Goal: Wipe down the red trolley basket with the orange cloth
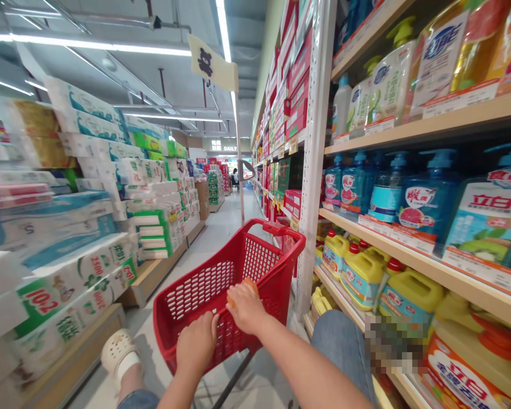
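Observation:
A red plastic shopping basket cart (221, 289) stands in the aisle in front of me, with nothing visible inside it. My left hand (196, 342) is closed over its near rim. My right hand (244, 307) is closed on the same rim, wrapped round a small orange object (247, 282) that I cannot make out. My knee in blue jeans (344, 346) is on the right, and my foot in a white clog (118, 349) is on the left.
Wooden shelves (409, 133) on the right hold detergent bottles: blue pump bottles (426, 199) and yellow jugs (361, 275). Stacks of tissue packs (80, 238) on low wooden platforms line the left. The grey aisle floor (225, 221) runs ahead, with a person far down it.

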`<state>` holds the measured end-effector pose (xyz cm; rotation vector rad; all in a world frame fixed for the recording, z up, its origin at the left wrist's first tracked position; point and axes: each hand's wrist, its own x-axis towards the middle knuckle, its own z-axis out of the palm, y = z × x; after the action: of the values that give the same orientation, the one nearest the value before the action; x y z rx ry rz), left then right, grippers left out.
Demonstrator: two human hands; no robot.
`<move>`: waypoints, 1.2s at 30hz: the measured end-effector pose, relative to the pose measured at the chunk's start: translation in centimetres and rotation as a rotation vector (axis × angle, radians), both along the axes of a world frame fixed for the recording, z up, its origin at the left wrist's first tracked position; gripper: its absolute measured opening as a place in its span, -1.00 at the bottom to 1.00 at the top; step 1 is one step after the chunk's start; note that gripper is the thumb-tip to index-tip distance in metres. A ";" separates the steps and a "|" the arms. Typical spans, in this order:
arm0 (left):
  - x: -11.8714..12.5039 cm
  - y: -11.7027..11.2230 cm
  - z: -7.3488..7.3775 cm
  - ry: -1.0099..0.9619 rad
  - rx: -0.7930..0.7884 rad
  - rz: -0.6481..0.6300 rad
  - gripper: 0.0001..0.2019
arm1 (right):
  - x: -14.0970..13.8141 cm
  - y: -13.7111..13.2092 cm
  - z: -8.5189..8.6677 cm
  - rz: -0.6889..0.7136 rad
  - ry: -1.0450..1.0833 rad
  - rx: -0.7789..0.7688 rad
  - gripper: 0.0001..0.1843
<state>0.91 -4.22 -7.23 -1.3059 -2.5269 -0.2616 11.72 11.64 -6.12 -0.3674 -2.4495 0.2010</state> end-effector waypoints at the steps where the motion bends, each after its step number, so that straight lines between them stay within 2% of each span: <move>1: 0.1 -0.1 0.2 -0.050 -0.016 -0.018 -0.51 | 0.0 -0.1 -0.1 0.034 -0.018 0.009 -0.60; 4: -0.5 -1.0 0.4 -0.170 -0.087 -0.029 -0.48 | 0.5 0.9 0.0 -0.029 -0.034 -0.008 -0.60; 6: -0.7 -1.6 0.1 -0.135 -0.107 -0.017 -0.45 | 0.7 1.5 0.0 -0.126 -0.020 -0.045 -0.58; 8: -0.2 -1.7 -0.4 -0.046 -0.081 -0.018 -0.43 | 0.6 1.2 -0.2 -0.155 -0.017 -0.074 -0.57; 12: 1.5 -1.1 -1.0 -0.017 -0.046 -0.013 -0.41 | 0.6 -0.7 -0.8 0.057 -0.089 -0.063 -0.54; 15: 0.9 -1.6 -1.2 -0.097 -0.028 -0.190 -0.44 | 1.4 -0.4 -0.4 0.125 -0.135 -0.053 -0.54; 17: -0.2 -2.2 -1.5 -0.128 0.020 -0.335 -0.45 | 1.8 0.7 -0.1 0.061 -0.133 -0.062 -0.55; 19: -1.1 -2.5 -2.2 -0.117 0.073 -0.390 -0.46 | 1.8 1.5 -0.1 -0.040 -0.104 -0.074 -0.56; 21: -1.2 -2.0 -2.9 -0.079 0.104 -0.355 -0.47 | 1.6 1.4 -0.5 -0.099 -0.078 -0.080 -0.56; 24: -0.1 -0.7 -3.8 -0.035 0.122 -0.280 -0.48 | 1.8 0.3 -1.3 -0.027 -0.063 -0.058 -0.58; 28: 0.0 -0.3 -3.6 -0.045 0.093 -0.381 -0.52 | 3.3 0.3 -1.0 0.099 -0.069 -0.021 -0.61; 30: -1.0 -0.7 -3.3 -0.023 0.098 -0.384 -0.53 | 3.7 1.3 -0.6 0.075 -0.066 -0.033 -0.66; 32: -2.0 -0.9 -3.2 0.015 0.116 -0.326 -0.55 | 3.7 2.0 -0.5 -0.006 -0.039 -0.068 -0.68; 34: -2.2 -0.7 -3.2 0.042 0.119 -0.271 -0.58 | 3.5 2.2 -0.8 -0.090 -0.012 -0.105 -0.67; 36: -1.8 -0.2 -3.3 0.060 0.119 -0.236 -0.58 | 3.8 1.8 -1.3 -0.102 -0.016 -0.113 -0.65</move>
<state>-0.84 -4.42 -10.57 -1.5399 -2.2697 -0.4082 15.47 13.48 -7.44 -0.5433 -2.4335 0.2944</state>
